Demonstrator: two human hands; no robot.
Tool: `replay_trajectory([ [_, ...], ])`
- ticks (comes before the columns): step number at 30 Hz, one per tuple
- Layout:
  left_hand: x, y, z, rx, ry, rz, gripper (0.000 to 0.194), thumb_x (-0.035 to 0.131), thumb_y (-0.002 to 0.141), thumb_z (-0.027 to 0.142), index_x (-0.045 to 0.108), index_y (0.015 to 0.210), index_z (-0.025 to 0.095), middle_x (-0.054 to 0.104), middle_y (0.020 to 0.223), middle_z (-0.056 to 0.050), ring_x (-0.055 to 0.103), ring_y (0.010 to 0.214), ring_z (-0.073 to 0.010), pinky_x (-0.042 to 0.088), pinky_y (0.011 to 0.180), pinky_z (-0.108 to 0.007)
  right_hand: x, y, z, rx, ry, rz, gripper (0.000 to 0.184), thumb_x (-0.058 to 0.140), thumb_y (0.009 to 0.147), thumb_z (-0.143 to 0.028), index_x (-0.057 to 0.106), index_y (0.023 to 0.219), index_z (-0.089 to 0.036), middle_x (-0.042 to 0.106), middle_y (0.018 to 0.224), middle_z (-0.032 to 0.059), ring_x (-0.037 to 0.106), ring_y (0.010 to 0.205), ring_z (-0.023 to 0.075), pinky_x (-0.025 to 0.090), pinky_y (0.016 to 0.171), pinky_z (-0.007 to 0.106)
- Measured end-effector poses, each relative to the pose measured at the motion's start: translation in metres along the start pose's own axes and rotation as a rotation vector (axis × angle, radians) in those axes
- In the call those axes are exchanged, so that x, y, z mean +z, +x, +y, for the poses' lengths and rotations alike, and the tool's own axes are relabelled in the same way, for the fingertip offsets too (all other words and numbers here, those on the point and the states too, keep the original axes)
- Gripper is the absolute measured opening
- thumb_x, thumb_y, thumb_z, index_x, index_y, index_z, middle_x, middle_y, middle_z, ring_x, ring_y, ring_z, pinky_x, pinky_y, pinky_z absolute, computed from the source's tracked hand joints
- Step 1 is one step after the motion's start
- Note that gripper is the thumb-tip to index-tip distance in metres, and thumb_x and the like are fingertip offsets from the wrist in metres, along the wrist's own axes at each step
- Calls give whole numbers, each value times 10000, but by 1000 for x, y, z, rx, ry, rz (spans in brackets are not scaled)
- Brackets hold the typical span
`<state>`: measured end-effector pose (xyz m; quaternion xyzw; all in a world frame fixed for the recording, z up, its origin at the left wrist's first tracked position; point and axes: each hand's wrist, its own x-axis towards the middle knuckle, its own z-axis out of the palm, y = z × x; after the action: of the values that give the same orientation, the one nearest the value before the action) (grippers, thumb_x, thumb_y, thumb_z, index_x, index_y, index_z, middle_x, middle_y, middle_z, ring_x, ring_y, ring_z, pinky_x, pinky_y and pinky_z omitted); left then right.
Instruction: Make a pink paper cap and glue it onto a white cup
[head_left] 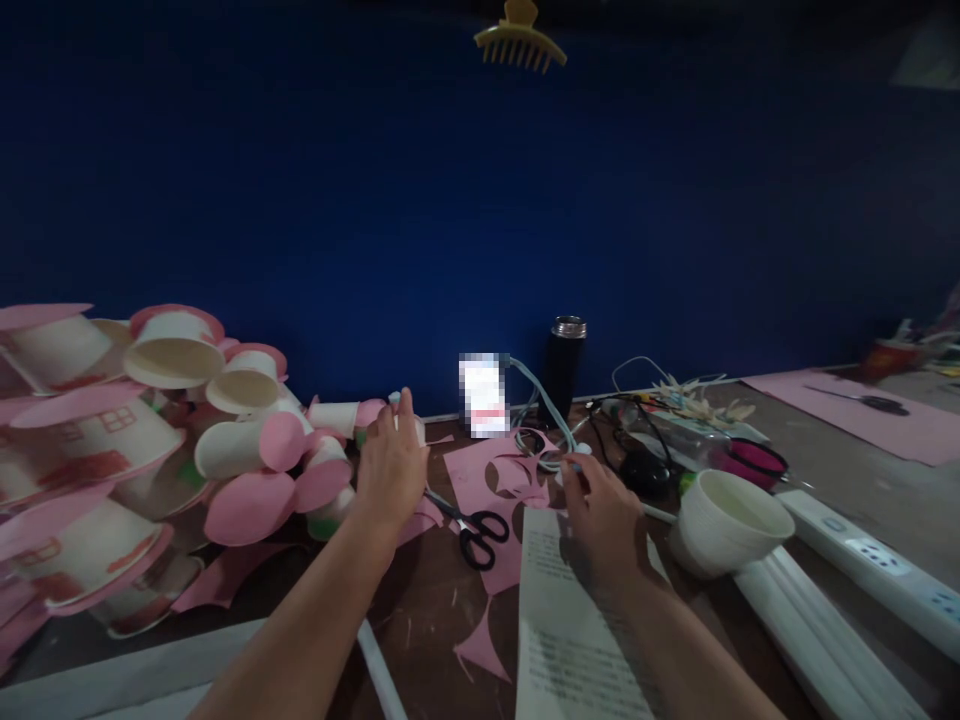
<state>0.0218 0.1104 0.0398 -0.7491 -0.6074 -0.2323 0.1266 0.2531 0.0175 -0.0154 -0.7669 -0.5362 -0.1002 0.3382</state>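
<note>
Left hand (391, 460) near heaped paper cups (229, 447); sideways knock could topple them; right hand (606, 510) over printed sheet (559, 640), could drag it; whether either grip pinches anything, cannot tell.

I count my two hands (394, 465), two pairs of scissors (469, 523), one flask (563, 375), one lit screen (484, 395), one hair clip (520, 38), one power strip (874, 556), one large white cup (709, 530), and over ten paper cups (171, 347), too overlapped to count exactly.
</note>
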Motion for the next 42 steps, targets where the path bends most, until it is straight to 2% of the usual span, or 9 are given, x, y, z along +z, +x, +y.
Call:
replay_trajectory([
  [3, -26, -26, 6, 104, -240, 71, 824, 575, 824, 258, 87, 1482, 169, 431, 1399, -178, 430, 1282, -326, 405, 1011, -455, -10, 1, -5, -25, 149, 35, 303, 404, 939, -354, 635, 1068, -209, 716, 961, 79, 635, 897, 242, 407, 790, 337],
  [7, -49, -70, 8, 11, -450, -223, 932, 656, 724, 276, 121, 1486, 238, 535, 1338, -120, 499, 1234, -311, 447, 977, -457, -23, -5, -17, -6, 315, 42, 229, 498, 878, -374, 607, 1021, -231, 700, 902, 53, 627, 784, 222, 409, 802, 357],
  [13, -32, -121, 6, 164, -570, -532, 962, 623, 629, 157, 210, 1494, 231, 475, 1430, -119, 421, 1313, -327, 381, 1062, -452, -39, -24, -43, 67, 627, -75, 220, 588, 847, -379, 471, 968, -236, 646, 801, 21, 637, 708, 190, 498, 657, 298],
  [17, 0, -139, 6, 146, -746, -367, 1032, 645, 606, 78, 165, 1504, 242, 417, 1470, -137, 411, 1320, -335, 361, 1082, -475, -43, -35, -53, -4, 952, -296, 312, 574, 860, -344, 483, 1137, -236, 642, 888, 21, 623, 783, 179, 520, 688, 275],
  [20, 23, -147, 6, 93, -905, -282, 1166, 719, 513, 56, 123, 1503, 219, 461, 1414, -171, 452, 1282, -337, 405, 1045, -467, -40, -40, -54, 59, 1159, -475, 218, 610, 855, -341, 579, 1042, -234, 624, 857, 12, 589, 780, 172, 493, 699, 273],
  [23, 33, -150, 7, 12, -944, -234, 1107, 780, 445, 97, 290, 1434, 180, 514, 1341, -180, 520, 1197, -349, 440, 994, -471, -36, -44, -54, 94, 1227, -530, 185, 664, 820, -365, 618, 916, -214, 610, 799, 4, 569, 751, 165, 476, 695, 275],
  [28, 20, -141, 13, 27, -874, -253, 548, 763, 502, 168, 613, 1028, 183, 645, 974, -90, 591, 933, -313, 483, 818, -463, -30, -47, -54, 104, 1258, -583, 201, 696, 794, -358, 611, 882, -198, 617, 749, 9, 555, 687, 162, 462, 653, 290],
  [37, -5, -133, 17, 49, -796, -373, 403, 694, 619, 247, 574, 997, 174, 600, 984, -100, 553, 947, -302, 440, 827, -463, -22, -54, -48, 43, 1131, -656, 135, 631, 845, -301, 580, 937, -216, 582, 797, -8, 524, 721, 154, 444, 668, 280],
  [42, -7, -134, 16, 61, -784, -335, 397, 696, 656, 291, 562, 1012, 177, 596, 1017, -103, 544, 988, -306, 430, 866, -476, -26, -49, -50, -26, 991, -624, 88, 594, 834, -273, 569, 892, -212, 561, 769, -12, 510, 685, 156, 430, 629, 278],
])
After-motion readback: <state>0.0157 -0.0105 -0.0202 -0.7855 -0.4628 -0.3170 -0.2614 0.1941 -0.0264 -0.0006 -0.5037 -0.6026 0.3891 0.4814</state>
